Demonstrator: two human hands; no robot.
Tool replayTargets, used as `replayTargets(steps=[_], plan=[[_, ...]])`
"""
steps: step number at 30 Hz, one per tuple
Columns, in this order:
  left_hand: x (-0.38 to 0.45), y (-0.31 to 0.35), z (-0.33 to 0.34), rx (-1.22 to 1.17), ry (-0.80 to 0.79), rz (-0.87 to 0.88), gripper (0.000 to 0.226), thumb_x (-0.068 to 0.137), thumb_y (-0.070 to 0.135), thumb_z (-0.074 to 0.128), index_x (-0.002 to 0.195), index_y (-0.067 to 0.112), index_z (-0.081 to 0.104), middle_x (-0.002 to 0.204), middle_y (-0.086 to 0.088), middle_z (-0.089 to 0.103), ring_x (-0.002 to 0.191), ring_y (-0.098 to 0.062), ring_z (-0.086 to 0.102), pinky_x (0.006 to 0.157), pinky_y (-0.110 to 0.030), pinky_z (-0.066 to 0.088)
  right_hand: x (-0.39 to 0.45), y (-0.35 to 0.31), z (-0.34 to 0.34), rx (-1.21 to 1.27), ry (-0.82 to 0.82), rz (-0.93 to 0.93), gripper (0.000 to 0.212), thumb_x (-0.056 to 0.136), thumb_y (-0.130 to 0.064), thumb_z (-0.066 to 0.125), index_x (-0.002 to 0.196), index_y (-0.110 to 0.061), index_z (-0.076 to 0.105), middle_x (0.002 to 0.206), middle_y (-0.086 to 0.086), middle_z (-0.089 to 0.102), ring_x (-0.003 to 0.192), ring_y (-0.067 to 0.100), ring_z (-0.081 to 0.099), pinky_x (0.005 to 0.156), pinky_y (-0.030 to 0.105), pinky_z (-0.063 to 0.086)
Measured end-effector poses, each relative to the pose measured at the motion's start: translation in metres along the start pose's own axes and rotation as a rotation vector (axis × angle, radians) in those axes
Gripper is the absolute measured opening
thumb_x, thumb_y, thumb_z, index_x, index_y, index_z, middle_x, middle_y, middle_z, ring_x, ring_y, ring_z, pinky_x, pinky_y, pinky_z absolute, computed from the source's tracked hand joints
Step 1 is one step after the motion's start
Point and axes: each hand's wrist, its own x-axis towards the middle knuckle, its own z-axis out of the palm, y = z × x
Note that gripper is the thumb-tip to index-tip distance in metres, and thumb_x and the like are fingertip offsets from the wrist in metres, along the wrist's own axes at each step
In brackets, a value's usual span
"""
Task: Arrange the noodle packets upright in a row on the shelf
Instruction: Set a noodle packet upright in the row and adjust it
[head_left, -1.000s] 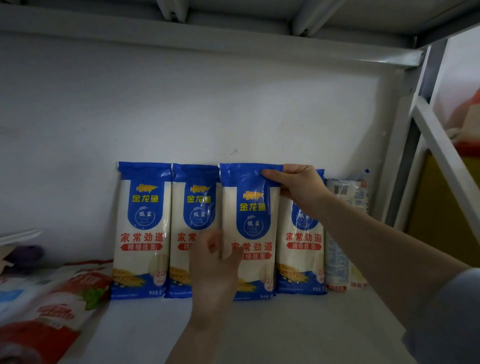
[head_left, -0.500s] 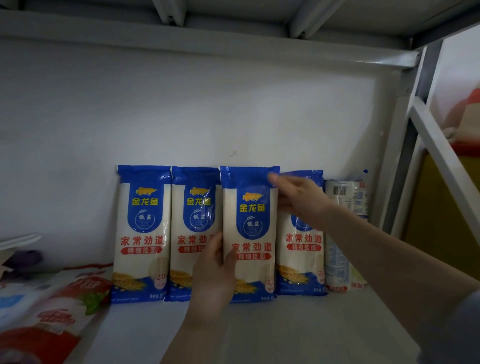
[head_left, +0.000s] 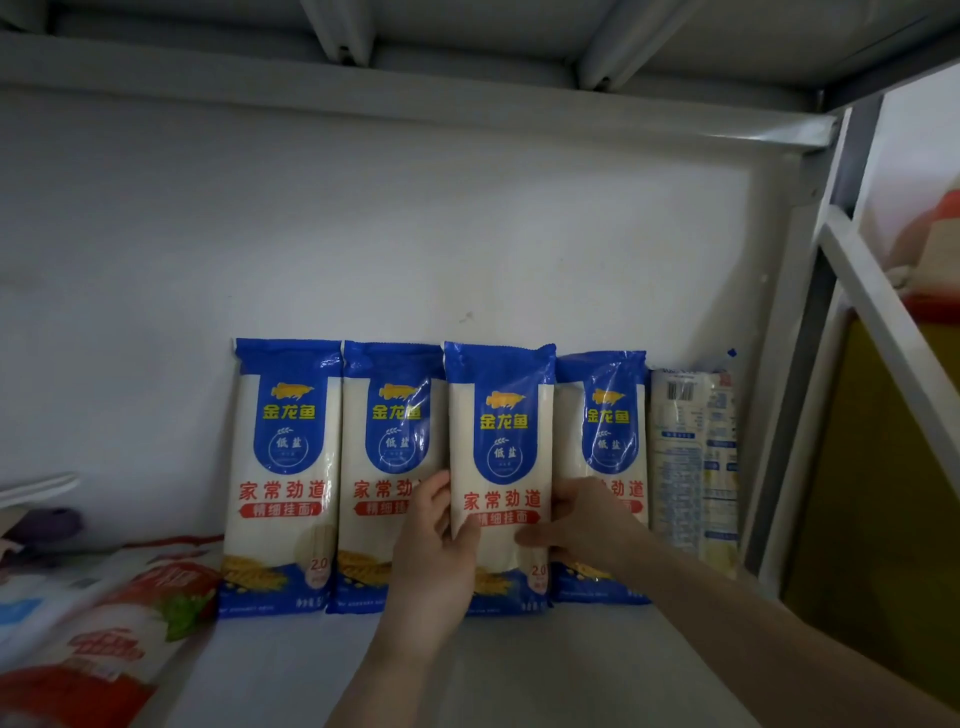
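- Third noodle packet (head_left: 501, 441): upright at the back edge of the shelf (head_left: 571, 670), leaning on the rear wall (head_left: 363, 234), slightly in front of its neighbours. Its lower left corner is hidden by the left hand (head_left: 431, 566).
- Left hand: fingers clamp the packet's left edge, thumb on the front face. Right hand (head_left: 582, 519): fingers grip the packet's right edge at mid-height, thumb across the front.
- Legible print on this packet: yellow "金龙鱼" with a fish logo, "低盐" in a circle, red "家常劲道", a banner "精细挂面" partly covered by the thumbs, and "2.0" near the bottom.
- First packet (head_left: 283, 478) and second packet (head_left: 389, 447): upright to the left, touching side by side, same print. The second packet's lower right is hidden by the left hand.
- Fourth packet (head_left: 605, 431): upright just right of the held one; the right hand covers part of its red text.
- Pale packet (head_left: 693, 457): upright at the shelf's right end beside the frame post (head_left: 789, 364); barcode visible at top, small print unreadable.
- Red-and-white bags (head_left: 104, 623): lying at the shelf's left front, blurred and cut off by the picture edge; lettering illegible.
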Motion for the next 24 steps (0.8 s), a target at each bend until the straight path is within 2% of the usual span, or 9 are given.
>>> replayTargets(steps=[3,7,12,15,19,21,24], plan=[[0.001,0.002,0.001,-0.007,-0.023,-0.005,0.045,0.093,0.008,0.054,0.134,0.022,0.039,0.114,0.016,0.055,0.090,0.012,0.052,0.061,-0.005,0.048,0.001,0.000,0.002,0.004,0.038,0.012,0.027,0.075,-0.005,0.076,0.098,-0.015,0.067,0.104,0.002,0.072,0.099,0.019,0.068,0.088,0.042,0.057],[0.004,0.002,0.001,-0.012,-0.041,0.008,0.047,0.093,0.007,0.053,0.136,0.022,0.038,0.123,0.011,0.057,0.094,0.010,0.054,0.066,-0.005,0.048,0.002,0.000,0.004,0.006,0.080,0.036,0.026,0.075,-0.004,0.077,0.098,-0.011,0.068,0.102,0.003,0.072,0.098,0.021,0.069,0.086,0.041,0.057],[0.009,0.002,0.001,-0.009,-0.063,0.023,0.046,0.093,0.006,0.054,0.135,0.022,0.040,0.113,0.020,0.057,0.096,0.011,0.055,0.070,-0.004,0.049,0.005,0.001,0.009,-0.004,0.126,0.046,0.026,0.075,-0.008,0.077,0.098,-0.012,0.067,0.104,0.004,0.073,0.096,0.019,0.069,0.083,0.038,0.058],[0.012,0.003,0.002,-0.005,-0.065,0.039,0.050,0.093,0.006,0.054,0.137,0.022,0.039,0.125,0.012,0.057,0.103,0.006,0.056,0.076,-0.010,0.048,0.004,0.000,0.011,0.012,0.155,0.049,0.022,0.075,-0.007,0.077,0.093,-0.015,0.067,0.105,0.004,0.072,0.098,0.021,0.068,0.086,0.040,0.057],[0.013,0.011,0.001,-0.017,-0.082,0.038,0.054,0.093,0.005,0.053,0.141,0.020,0.034,0.121,0.018,0.050,0.105,0.005,0.052,0.071,-0.008,0.049,0.003,-0.002,0.012,0.010,0.183,0.059,0.021,0.075,-0.007,0.077,0.090,-0.017,0.066,0.106,0.003,0.071,0.101,0.022,0.067,0.089,0.042,0.056],[0.012,0.012,-0.001,-0.027,-0.091,0.028,0.054,0.093,0.004,0.053,0.141,0.019,0.033,0.118,0.020,0.049,0.097,0.009,0.052,0.069,-0.003,0.048,0.003,-0.002,0.014,0.012,0.193,0.061,0.021,0.074,-0.006,0.077,0.089,-0.016,0.066,0.106,0.005,0.071,0.101,0.022,0.067,0.089,0.043,0.056],[0.009,0.010,-0.002,0.010,-0.068,0.034,0.051,0.093,0.005,0.054,0.138,0.023,0.038,0.105,0.028,0.051,0.093,0.014,0.053,0.068,-0.002,0.047,0.003,-0.005,0.016,-0.024,0.215,0.078,0.023,0.074,-0.007,0.078,0.094,-0.012,0.067,0.105,0.006,0.071,0.099,0.021,0.067,0.087,0.037,0.056]])
